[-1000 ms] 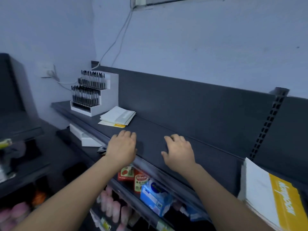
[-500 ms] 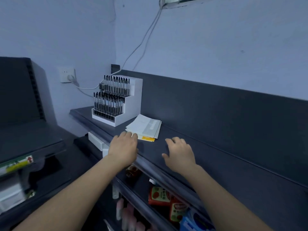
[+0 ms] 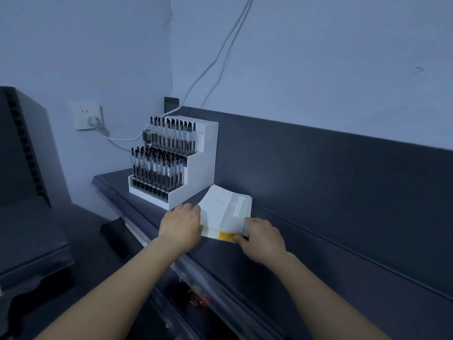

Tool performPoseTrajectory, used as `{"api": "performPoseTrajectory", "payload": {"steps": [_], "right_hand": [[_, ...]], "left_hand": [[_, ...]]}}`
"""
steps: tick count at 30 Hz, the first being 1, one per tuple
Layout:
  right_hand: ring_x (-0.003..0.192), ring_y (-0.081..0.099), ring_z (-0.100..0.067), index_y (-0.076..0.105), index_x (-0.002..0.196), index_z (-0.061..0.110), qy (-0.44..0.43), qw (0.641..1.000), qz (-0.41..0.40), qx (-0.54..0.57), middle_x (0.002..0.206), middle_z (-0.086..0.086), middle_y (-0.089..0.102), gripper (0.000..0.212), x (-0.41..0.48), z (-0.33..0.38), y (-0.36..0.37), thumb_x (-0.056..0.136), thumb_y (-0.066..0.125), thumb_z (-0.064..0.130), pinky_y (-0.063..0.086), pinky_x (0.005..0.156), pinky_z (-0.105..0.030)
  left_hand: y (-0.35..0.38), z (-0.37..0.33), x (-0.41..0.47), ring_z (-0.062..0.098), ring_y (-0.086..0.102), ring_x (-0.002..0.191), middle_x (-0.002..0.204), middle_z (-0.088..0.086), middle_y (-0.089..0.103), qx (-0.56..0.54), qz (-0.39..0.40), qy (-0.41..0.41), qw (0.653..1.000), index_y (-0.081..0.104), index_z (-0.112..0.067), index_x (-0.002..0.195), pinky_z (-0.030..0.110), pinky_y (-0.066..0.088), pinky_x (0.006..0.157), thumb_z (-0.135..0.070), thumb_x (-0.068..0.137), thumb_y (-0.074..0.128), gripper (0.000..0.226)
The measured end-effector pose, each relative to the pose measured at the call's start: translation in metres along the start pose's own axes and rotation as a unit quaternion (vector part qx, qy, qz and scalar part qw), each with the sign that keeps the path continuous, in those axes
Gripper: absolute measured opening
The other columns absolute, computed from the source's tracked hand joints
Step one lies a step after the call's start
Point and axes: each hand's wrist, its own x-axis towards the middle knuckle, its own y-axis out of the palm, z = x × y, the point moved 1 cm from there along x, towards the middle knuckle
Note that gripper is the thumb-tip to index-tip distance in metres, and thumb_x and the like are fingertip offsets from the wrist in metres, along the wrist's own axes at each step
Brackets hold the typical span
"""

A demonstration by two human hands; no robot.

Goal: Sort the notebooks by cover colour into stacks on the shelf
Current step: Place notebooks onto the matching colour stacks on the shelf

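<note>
Wall (image 3: 306,69): pale, fills the upper half of the frame; two thin cables (image 3: 221,51) run down it from the top centre to behind the shelf.
Shelf (image 3: 301,244): dark, runs from centre left down to the lower right, with a dark back panel (image 3: 331,173) standing behind it.
Pen stand (image 3: 196,173): white, stepped, at the left end of the shelf; two tiers of upright pens.
Stack of notebooks (image 3: 226,208): lies flat on the shelf at frame centre, just right of the pen stand and close to the back panel. A white cover is on top; a yellow cover (image 3: 227,236) shows at the bottom near edge.
Left hand (image 3: 181,223): back to the camera, against the near-left edge of the stack. Fingers are bent and their tips hidden, so cannot tell whether it grips.
Right hand (image 3: 263,238): at the near-right corner of the stack, thumb against the yellow edge and fingers over the white cover, pinching that corner.
Socket (image 3: 88,117): white, on the wall at upper left, with a plug and cord in it.
Lower shelf: below the hands, something red (image 3: 196,298), blurred.
</note>
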Motion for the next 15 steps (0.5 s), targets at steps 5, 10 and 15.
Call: {"api": "performPoseTrajectory", "payload": {"steps": [5,10,15], "right_hand": [[0.119,0.047,-0.027,0.042,0.127,0.018,0.012,0.998,0.042,0.043,0.129,-0.005,0.052,0.058,0.038,0.000,0.019,0.089,0.045,0.061,0.041,0.094,-0.041],[0.128,0.040,-0.024,0.038,0.133,0.021,-0.001,0.997,0.058,0.047,0.135,-0.003,0.045,0.071,0.057,0.001,0.028,0.081,0.051,0.067,0.038,0.100,-0.041],[0.135,0.034,-0.019,0.035,0.144,0.023,-0.056,0.995,0.060,0.055,0.145,0.001,0.039,0.077,0.067,0.007,0.028,0.081,0.060,0.060,0.031,0.109,-0.035]], "left_hand": [[0.023,0.006,0.037,0.026,0.048,0.116,0.121,0.007,0.052,-0.040,0.029,-0.014,0.999,0.046,-0.012,0.118,0.037,0.042,0.091,-0.036,0.097,0.044,0.032],[0.044,0.014,0.069,0.029,0.052,0.112,0.120,0.012,0.055,-0.149,0.067,-0.048,0.985,0.045,-0.008,0.116,0.038,0.042,0.090,-0.037,0.098,0.044,0.033],[0.057,0.027,0.093,0.031,0.055,0.113,0.124,0.014,0.057,-0.262,0.076,-0.113,0.955,0.045,-0.006,0.123,0.037,0.046,0.089,-0.038,0.097,0.048,0.041]]}}
